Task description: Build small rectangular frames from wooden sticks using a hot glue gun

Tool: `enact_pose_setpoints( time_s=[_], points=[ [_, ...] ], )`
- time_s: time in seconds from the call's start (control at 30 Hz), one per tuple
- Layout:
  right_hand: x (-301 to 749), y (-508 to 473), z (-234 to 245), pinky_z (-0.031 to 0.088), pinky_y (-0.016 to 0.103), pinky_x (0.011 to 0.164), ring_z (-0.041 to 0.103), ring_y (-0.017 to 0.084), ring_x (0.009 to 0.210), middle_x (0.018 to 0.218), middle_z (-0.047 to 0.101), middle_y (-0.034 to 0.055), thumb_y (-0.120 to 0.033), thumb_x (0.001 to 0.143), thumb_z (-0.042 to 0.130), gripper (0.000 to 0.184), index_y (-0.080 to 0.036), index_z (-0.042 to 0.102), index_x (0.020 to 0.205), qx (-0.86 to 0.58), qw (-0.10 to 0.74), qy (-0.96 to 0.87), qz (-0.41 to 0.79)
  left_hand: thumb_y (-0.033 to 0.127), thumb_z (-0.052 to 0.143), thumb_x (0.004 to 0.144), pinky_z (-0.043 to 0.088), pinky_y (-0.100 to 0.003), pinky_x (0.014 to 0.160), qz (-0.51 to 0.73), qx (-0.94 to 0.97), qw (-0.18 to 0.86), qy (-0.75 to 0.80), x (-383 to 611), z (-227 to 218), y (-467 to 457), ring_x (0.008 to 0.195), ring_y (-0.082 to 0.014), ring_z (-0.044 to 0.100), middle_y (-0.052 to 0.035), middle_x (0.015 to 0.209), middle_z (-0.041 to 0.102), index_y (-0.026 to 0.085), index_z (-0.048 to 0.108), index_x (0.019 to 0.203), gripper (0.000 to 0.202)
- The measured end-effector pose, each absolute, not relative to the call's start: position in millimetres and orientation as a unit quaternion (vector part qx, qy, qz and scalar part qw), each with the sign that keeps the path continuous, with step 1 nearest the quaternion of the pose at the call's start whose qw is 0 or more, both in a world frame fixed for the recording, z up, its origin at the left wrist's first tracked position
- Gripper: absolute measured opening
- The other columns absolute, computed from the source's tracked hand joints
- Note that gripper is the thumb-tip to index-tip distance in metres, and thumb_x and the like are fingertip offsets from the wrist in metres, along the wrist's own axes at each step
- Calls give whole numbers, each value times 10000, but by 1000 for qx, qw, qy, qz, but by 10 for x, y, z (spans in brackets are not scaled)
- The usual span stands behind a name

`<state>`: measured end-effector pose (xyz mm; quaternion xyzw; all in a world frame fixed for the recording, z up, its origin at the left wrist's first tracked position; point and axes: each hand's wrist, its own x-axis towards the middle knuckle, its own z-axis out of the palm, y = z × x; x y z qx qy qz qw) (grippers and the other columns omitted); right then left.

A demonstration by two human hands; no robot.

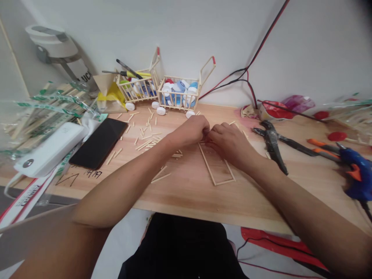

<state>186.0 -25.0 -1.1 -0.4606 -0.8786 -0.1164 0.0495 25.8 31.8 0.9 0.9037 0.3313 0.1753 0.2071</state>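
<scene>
At far end of stick frame (206,164): left hand (190,131), right hand (229,141) pinch its short side; best held flat, evenly.

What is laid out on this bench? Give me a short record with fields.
Hands: left hand and right hand, fingers curled, meeting at the far end of the stick frame
Frame: flat on the table, rectangular
Left of hands: loose sticks, phone
Right of hands: pliers, glue gun
Back: two stick carts holding bottle caps
</scene>
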Motion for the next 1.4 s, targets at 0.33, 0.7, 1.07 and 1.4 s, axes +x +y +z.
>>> enact_pose_setpoints(
  time_s=[0.33,0.7,1.07,1.4],
  points=[
    [2322,-574,56,416,334,684,577,205,741,812,655,69,-287,889,501,175,-197,647,850,-566,227,-792,-23,-17,542,634,417,-258,643,159,885,252,356,280,91,269,598,-126,549,-51,656,680,97,712,682,210],
    [2177,-702,-141,438,341,699,589,222,815,862,650,53,-350,837,596,217,-203,666,979,-611,169,-773,18,37,605,633,379,-239,661,57,923,171,340,139,312,296,654,-126,552,-28,713,655,113,710,798,210],
    [2139,-724,-163,426,330,680,582,218,800,847,635,50,-312,849,581,193,-208,651,995,-597,169,-784,24,0,550,627,327,-236,612,24,938,169,303,150,263,280,645,-121,529,-19,713,637,131,684,787,246],
    [2136,-712,-160,427,329,702,576,214,794,855,635,56,-309,860,563,198,-192,650,993,-591,160,-790,27,-1,548,627,299,-238,582,37,939,170,296,178,246,265,607,-114,485,-16,677,614,124,672,740,210]
  ],
)
